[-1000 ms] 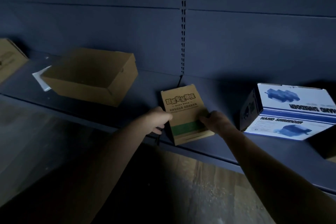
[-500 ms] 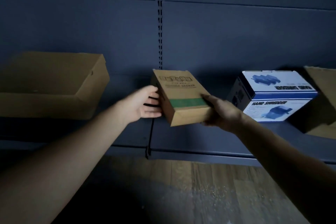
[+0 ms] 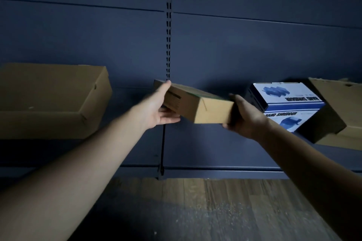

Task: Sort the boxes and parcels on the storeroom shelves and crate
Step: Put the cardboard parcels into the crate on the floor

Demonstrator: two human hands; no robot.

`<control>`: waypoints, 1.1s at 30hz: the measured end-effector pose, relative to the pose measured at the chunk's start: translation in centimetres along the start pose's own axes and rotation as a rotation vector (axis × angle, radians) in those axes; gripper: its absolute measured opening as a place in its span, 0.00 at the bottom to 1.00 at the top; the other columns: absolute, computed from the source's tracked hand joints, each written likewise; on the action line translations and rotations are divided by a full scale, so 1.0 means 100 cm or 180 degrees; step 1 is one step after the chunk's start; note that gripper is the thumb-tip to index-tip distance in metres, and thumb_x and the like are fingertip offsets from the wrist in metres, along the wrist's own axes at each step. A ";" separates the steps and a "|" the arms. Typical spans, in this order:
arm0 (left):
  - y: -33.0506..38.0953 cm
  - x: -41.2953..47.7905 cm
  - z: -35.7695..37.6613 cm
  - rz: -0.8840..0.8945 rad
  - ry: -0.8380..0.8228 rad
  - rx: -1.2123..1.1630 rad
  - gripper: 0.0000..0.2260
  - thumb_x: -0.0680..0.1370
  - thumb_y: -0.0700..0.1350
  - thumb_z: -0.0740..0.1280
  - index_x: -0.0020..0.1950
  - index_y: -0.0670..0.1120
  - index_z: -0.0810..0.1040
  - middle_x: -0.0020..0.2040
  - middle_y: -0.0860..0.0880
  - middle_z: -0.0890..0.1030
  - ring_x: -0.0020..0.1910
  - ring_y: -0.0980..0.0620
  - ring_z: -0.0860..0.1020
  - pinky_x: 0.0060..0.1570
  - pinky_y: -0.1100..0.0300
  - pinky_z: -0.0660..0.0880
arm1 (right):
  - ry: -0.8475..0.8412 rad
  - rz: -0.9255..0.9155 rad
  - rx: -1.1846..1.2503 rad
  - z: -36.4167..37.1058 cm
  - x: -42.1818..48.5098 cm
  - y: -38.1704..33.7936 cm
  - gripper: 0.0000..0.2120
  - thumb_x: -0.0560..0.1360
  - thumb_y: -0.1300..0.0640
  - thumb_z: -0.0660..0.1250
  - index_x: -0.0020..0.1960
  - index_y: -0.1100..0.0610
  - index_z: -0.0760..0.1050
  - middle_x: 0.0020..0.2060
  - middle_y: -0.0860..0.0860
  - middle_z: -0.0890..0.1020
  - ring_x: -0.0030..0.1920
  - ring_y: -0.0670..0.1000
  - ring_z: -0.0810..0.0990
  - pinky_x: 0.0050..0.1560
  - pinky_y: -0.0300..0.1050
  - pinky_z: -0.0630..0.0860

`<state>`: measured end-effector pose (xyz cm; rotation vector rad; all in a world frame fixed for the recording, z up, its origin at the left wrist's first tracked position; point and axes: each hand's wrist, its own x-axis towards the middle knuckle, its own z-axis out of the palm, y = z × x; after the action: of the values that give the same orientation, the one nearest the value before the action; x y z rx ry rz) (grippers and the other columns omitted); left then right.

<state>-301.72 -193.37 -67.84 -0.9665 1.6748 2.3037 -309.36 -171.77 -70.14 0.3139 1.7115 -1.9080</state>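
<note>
The left hand [image 3: 156, 111] and the right hand [image 3: 244, 117] grip opposite ends of the small brown box [image 3: 197, 106]. It is tilted, clear of the shelf [image 3: 215, 143].

Dark blue shelf [image 3: 215, 154] carried open cardboard box [image 3: 49, 107] at left, blue-white HAND SHREDDER box [image 3: 288, 103] at right, brown carton [image 3: 340, 111] just beside it, far right.

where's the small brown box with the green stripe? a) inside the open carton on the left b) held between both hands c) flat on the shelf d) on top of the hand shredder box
b: the small brown box is tilted in the air, with the left hand pinching its left end and the right hand gripping its right end.
</note>
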 end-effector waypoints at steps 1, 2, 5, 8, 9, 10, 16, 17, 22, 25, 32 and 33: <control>0.002 -0.001 -0.001 -0.0015 0.0059 0.0017 0.21 0.76 0.62 0.66 0.57 0.45 0.73 0.51 0.40 0.80 0.44 0.44 0.82 0.33 0.52 0.82 | -0.0098 -0.0130 -0.0022 0.005 -0.001 -0.003 0.14 0.79 0.43 0.61 0.48 0.54 0.74 0.37 0.53 0.78 0.34 0.53 0.80 0.22 0.38 0.73; 0.005 -0.003 -0.004 -0.0021 0.0114 -0.0007 0.21 0.76 0.61 0.66 0.56 0.45 0.73 0.50 0.40 0.80 0.43 0.44 0.82 0.31 0.52 0.82 | -0.0228 -0.0247 -0.0080 0.010 -0.002 -0.006 0.16 0.79 0.41 0.61 0.48 0.54 0.74 0.37 0.52 0.79 0.33 0.52 0.81 0.23 0.38 0.74; 0.010 -0.004 -0.018 0.0013 0.0213 -0.0129 0.14 0.77 0.55 0.66 0.54 0.44 0.75 0.49 0.41 0.81 0.44 0.45 0.81 0.29 0.54 0.81 | -0.0504 -0.0427 -0.0159 0.018 -0.007 -0.010 0.16 0.78 0.41 0.62 0.50 0.55 0.76 0.39 0.51 0.79 0.36 0.50 0.82 0.27 0.38 0.77; 0.008 -0.005 -0.025 0.0125 0.0160 -0.0233 0.11 0.77 0.47 0.67 0.58 0.45 0.75 0.52 0.42 0.81 0.49 0.45 0.81 0.36 0.50 0.81 | -0.0403 -0.0434 0.0105 0.020 -0.008 -0.005 0.15 0.79 0.47 0.64 0.54 0.59 0.74 0.47 0.54 0.77 0.45 0.53 0.81 0.33 0.42 0.80; 0.005 -0.005 -0.023 0.0172 0.0168 -0.0304 0.11 0.77 0.46 0.68 0.58 0.45 0.74 0.54 0.41 0.80 0.51 0.44 0.81 0.40 0.48 0.81 | -0.0302 -0.0398 0.0199 0.019 -0.007 -0.002 0.16 0.80 0.48 0.64 0.57 0.61 0.72 0.52 0.57 0.76 0.48 0.55 0.81 0.34 0.45 0.81; 0.003 -0.006 -0.018 0.0212 0.0171 -0.0378 0.11 0.77 0.45 0.69 0.57 0.45 0.74 0.54 0.40 0.80 0.52 0.43 0.81 0.42 0.47 0.81 | -0.0212 -0.0351 0.0289 0.017 -0.008 0.002 0.17 0.80 0.49 0.64 0.59 0.62 0.71 0.56 0.60 0.75 0.50 0.58 0.81 0.37 0.48 0.83; -0.013 -0.015 0.034 0.0513 -0.0044 -0.0636 0.18 0.72 0.39 0.75 0.57 0.50 0.72 0.54 0.45 0.81 0.56 0.44 0.80 0.55 0.41 0.78 | -0.0448 0.0067 0.0039 0.019 -0.014 0.014 0.19 0.77 0.45 0.67 0.62 0.55 0.74 0.54 0.59 0.80 0.48 0.59 0.81 0.41 0.57 0.82; -0.015 -0.015 0.040 0.0570 -0.0037 -0.0587 0.23 0.71 0.40 0.76 0.61 0.51 0.71 0.56 0.46 0.81 0.57 0.44 0.79 0.55 0.40 0.78 | -0.0346 0.0046 0.0064 0.017 -0.013 0.014 0.20 0.76 0.46 0.69 0.63 0.56 0.73 0.56 0.59 0.79 0.48 0.58 0.80 0.37 0.54 0.82; -0.009 -0.013 0.037 0.0798 0.0111 -0.0841 0.17 0.77 0.61 0.63 0.60 0.53 0.74 0.56 0.46 0.80 0.56 0.46 0.79 0.50 0.46 0.78 | 0.0060 0.0077 0.0359 -0.017 -0.007 0.006 0.15 0.79 0.50 0.65 0.62 0.56 0.73 0.50 0.59 0.79 0.43 0.56 0.78 0.30 0.46 0.77; -0.004 -0.011 0.028 0.0833 0.0031 -0.0956 0.19 0.81 0.60 0.56 0.55 0.46 0.77 0.54 0.44 0.81 0.53 0.47 0.80 0.46 0.49 0.77 | 0.0236 0.0088 0.0360 -0.035 -0.003 0.006 0.12 0.81 0.53 0.61 0.62 0.56 0.72 0.48 0.59 0.80 0.46 0.56 0.78 0.41 0.55 0.77; -0.012 -0.011 0.038 0.1099 -0.0359 -0.0316 0.06 0.81 0.44 0.61 0.50 0.44 0.76 0.43 0.46 0.83 0.47 0.47 0.81 0.43 0.54 0.79 | 0.0573 0.0083 0.0032 -0.039 0.005 0.013 0.09 0.82 0.59 0.57 0.54 0.62 0.74 0.45 0.60 0.80 0.48 0.60 0.78 0.49 0.63 0.76; -0.013 -0.010 0.038 0.1117 -0.0455 -0.0230 0.05 0.81 0.44 0.63 0.50 0.44 0.76 0.43 0.47 0.84 0.47 0.47 0.83 0.42 0.54 0.79 | 0.0561 0.0119 -0.0052 -0.038 0.004 0.015 0.09 0.81 0.61 0.57 0.50 0.63 0.75 0.44 0.61 0.80 0.46 0.61 0.78 0.51 0.63 0.76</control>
<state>-301.92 -189.24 -67.62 -0.5346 1.8341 2.5931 -309.55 -168.23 -72.21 0.5180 1.8191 -1.8861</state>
